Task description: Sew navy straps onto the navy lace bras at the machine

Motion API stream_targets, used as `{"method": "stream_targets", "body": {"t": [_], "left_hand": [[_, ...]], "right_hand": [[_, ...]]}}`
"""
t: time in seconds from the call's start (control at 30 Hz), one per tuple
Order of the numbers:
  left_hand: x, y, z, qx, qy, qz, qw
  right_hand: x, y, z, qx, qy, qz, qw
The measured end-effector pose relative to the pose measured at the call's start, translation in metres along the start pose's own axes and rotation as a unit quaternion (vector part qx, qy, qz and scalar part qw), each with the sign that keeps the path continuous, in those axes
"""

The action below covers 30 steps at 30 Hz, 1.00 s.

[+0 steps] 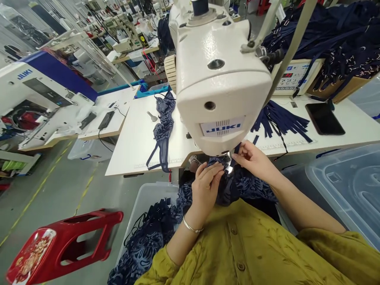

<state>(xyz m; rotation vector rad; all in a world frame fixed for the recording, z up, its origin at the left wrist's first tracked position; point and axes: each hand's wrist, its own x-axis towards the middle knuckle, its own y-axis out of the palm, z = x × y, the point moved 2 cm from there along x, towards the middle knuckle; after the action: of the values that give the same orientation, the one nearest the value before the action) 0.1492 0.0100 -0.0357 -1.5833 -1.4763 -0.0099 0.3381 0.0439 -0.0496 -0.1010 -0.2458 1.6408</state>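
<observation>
Beneath the head of a white sewing machine [222, 99], both my hands are at the needle area. My left hand [206, 184] has its fingers closed on a navy patterned bra [228, 190], which spreads over my lap. My right hand [252, 158] pinches a dark navy strap [236, 149] just right of the needle. Shiny metal parts show between my hands; the needle itself is too small to make out. On the table to the left lies another navy bra [164, 118] with its straps loose. A fan of cut navy straps [282, 120] lies to the right, behind my right hand.
A clear bin [145, 198] of navy bras stands left of my lap. A red stool [74, 241] lies on its side on the floor. At right are a phone [325, 118], a control box [292, 77], heaped straps [335, 39] and a clear plastic lid [350, 186].
</observation>
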Motion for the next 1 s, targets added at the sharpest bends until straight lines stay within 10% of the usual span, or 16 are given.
{"method": "stream_targets", "body": {"t": [1.0], "left_hand": [[0.006,0.001,-0.004,0.134,0.132,0.069,0.980]], "right_hand": [[-0.004,0.023,-0.006,0.073,0.009,-0.043,0.996]]}}
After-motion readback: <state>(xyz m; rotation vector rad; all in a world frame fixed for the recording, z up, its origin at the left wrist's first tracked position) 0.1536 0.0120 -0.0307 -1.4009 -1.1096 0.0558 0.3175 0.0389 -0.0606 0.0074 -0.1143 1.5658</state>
